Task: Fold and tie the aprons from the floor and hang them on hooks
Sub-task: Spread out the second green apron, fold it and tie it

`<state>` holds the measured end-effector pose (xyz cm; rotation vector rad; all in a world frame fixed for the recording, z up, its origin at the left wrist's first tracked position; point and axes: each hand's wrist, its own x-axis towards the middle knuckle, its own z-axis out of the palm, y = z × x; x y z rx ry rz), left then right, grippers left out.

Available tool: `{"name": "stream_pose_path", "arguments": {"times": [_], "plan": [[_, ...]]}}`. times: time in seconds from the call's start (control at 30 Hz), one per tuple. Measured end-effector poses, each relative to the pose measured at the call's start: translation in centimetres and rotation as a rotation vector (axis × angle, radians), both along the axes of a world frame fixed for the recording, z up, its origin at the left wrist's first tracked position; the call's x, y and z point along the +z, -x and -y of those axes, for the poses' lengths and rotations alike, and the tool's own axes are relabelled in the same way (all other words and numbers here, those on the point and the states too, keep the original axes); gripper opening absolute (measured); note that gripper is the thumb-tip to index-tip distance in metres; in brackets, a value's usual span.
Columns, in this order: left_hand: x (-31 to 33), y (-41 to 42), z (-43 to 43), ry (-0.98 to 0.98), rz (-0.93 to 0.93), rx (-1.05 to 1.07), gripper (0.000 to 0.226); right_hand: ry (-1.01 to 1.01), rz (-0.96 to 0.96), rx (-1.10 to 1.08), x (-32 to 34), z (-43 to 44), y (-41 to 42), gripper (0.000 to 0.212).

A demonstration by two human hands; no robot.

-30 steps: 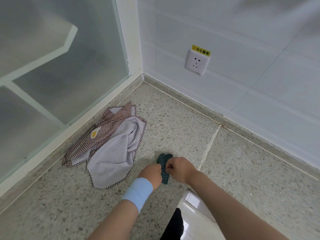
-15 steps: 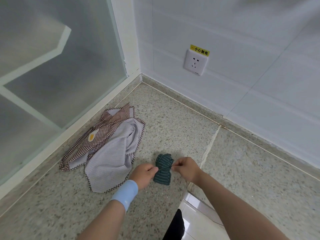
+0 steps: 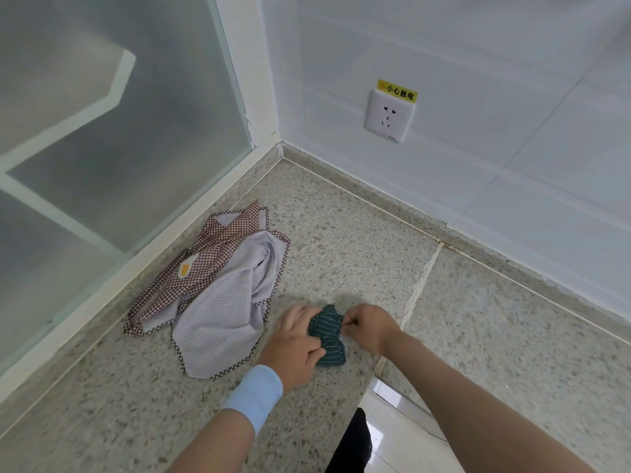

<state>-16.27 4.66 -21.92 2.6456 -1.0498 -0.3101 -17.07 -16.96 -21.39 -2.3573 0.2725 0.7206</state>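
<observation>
A small dark green striped apron bundle (image 3: pixel 328 334), folded tight, lies on the speckled floor between my hands. My left hand (image 3: pixel 294 346), with a light blue wristband, grips its left side with curled fingers. My right hand (image 3: pixel 368 327) pinches the bundle's upper right edge. A crumpled brown-checked and pale lilac apron (image 3: pixel 218 295) with a yellow patch lies loose on the floor to the left, touched by neither hand.
A frosted glass partition (image 3: pixel 119 148) with a white base runs along the left. The white tiled wall behind carries a power socket (image 3: pixel 388 115) under a yellow label. A lower glossy white tile floor (image 3: pixel 403 438) begins at a step beside my right forearm.
Both hands have closed in on the green bundle again after drawing slightly apart; my left hand now covers its left side. The checked apron has not moved.
</observation>
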Motion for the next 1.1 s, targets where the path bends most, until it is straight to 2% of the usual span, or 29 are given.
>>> {"name": "stream_pose_path", "arguments": {"times": [0.07,0.13,0.2,0.27,0.37,0.43,0.57,0.67,0.8,0.83,0.9,0.93,1.0,1.1], "plan": [[0.0,-0.3,0.5,0.021,0.122,-0.153,0.034,0.057,0.062,0.063,0.4,-0.2,-0.9,0.011],[-0.3,-0.6,1.1,0.02,-0.019,-0.158,0.035,0.185,0.152,0.133,0.9,-0.3,-1.5,0.013],[-0.3,-0.6,1.6,0.01,-0.19,-0.036,0.038,0.333,0.234,0.183,1.3,-0.5,-1.2,0.022],[-0.3,-0.2,2.2,-0.023,-0.276,0.088,0.039,0.405,0.312,0.129,1.7,-0.9,-0.1,0.031],[0.2,0.9,3.3,-0.043,-0.391,0.256,0.036,0.179,0.237,-0.163,2.3,-2.3,2.2,0.013],[0.4,1.7,3.9,-0.055,-0.447,0.298,0.034,0.039,0.124,-0.297,2.0,-3.3,3.8,0.018],[1.2,3.0,4.5,-0.022,-0.588,0.365,0.036,-0.077,0.129,-0.446,1.0,-3.7,6.0,0.015],[2.5,3.2,4.0,0.097,-0.684,0.456,0.039,-0.109,0.114,-0.474,0.6,-3.3,6.5,0.008],[2.6,2.7,2.9,0.187,-0.554,0.559,0.02,-0.09,0.12,-0.411,0.6,-2.7,6.6,0.011],[2.2,2.3,2.6,0.188,-0.554,0.553,0.025,-0.065,0.118,-0.375,0.6,-2.6,6.4,0.013],[1.6,1.6,2.4,0.122,-0.624,0.472,0.034,0.005,0.12,-0.271,0.8,-2.2,6.3,0.015],[1.4,1.3,2.5,0.029,-0.607,0.402,0.029,0.049,0.122,-0.208,0.9,-1.9,6.2,0.014],[0.9,1.0,2.7,-0.114,-0.493,0.297,0.02,0.143,0.13,-0.065,1.1,-1.5,6.1,0.013],[0.3,0.7,3.2,-0.112,-0.398,0.261,0.02,0.195,0.117,0.071,1.1,-0.8,5.6,0.015]]}}
